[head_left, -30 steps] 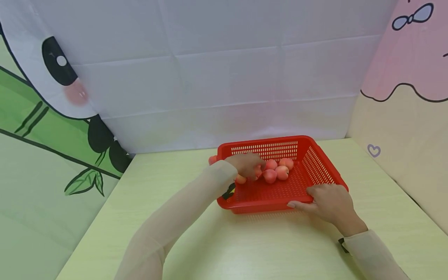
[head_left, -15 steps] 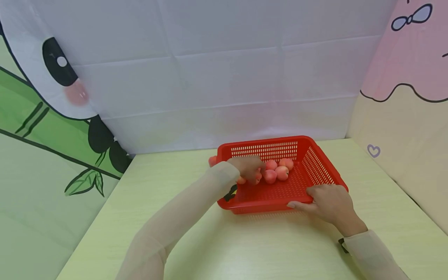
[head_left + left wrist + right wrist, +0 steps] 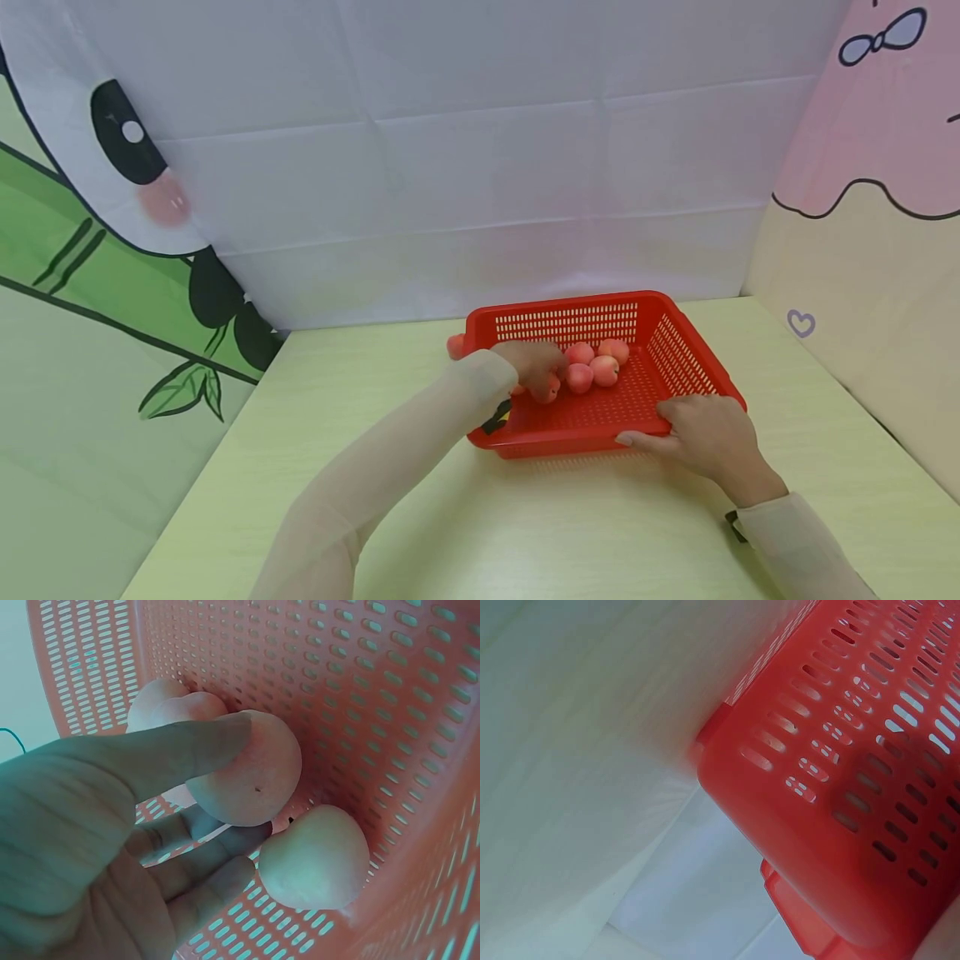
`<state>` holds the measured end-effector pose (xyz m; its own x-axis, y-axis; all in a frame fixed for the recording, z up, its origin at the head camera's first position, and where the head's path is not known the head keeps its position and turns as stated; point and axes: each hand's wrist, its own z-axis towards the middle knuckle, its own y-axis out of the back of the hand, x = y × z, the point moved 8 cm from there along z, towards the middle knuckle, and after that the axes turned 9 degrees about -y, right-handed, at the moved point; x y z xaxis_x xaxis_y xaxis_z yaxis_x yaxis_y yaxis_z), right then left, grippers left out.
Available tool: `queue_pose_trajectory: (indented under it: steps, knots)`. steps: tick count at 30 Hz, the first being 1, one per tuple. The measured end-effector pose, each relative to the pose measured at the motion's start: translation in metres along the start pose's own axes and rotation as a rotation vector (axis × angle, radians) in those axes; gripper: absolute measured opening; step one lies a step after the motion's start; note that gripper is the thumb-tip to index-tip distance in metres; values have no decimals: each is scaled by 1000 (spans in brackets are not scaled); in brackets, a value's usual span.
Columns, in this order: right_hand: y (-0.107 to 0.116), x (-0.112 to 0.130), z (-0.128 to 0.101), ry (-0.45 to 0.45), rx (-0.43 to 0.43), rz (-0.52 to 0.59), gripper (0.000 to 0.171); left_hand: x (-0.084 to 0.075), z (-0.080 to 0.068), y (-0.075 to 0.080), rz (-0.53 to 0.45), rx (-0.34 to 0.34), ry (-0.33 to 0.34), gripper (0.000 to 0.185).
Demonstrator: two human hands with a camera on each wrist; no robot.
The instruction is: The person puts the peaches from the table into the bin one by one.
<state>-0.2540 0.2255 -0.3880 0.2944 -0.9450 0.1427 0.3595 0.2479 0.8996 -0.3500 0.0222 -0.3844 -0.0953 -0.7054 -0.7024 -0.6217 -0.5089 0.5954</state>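
Observation:
A red slotted basket (image 3: 675,350) sits on the pale green table (image 3: 525,533). My left hand (image 3: 536,367) reaches inside it and pinches a pink peach (image 3: 247,769) between thumb and fingers, seen close in the left wrist view. Another peach (image 3: 315,859) lies beside it against the basket wall (image 3: 375,690). More peaches (image 3: 596,362) cluster at the basket's back. My right hand (image 3: 697,433) grips the basket's near right rim. The right wrist view shows only the basket's outer corner (image 3: 832,795).
One peach (image 3: 455,346) lies on the table outside the basket's left back corner. White cloth backs the table, and printed panels stand on the left and right. Bare tabletop lies in front of the basket.
My left hand has drawn slightly down and toward the basket's near side, closing on one peach. The right hand and the basket have stayed put.

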Motion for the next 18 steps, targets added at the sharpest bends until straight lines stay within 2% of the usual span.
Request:
queue_pose_trajectory:
  steps: [3, 7, 8, 11, 13, 18]
  knots:
    - [0, 0, 0, 0, 2, 0, 71, 1, -1, -2, -43, 2, 16, 31]
    - [0, 0, 0, -2, 2, 0, 72, -4, 7, -3, 274, 93, -79, 33]
    - [0, 0, 0, -3, 3, 0, 72, -3, 10, -3, 294, 104, -85, 33]
    - [0, -1, 0, -7, 5, 0, 72, -1, 15, -3, 308, 117, -85, 31]
    - [0, -1, 0, -6, 3, 3, 72, 1, 16, -3, 284, 108, -72, 32]
    - [0, 0, 0, -2, 0, 14, 72, 1, 7, -3, 205, 64, -17, 36]
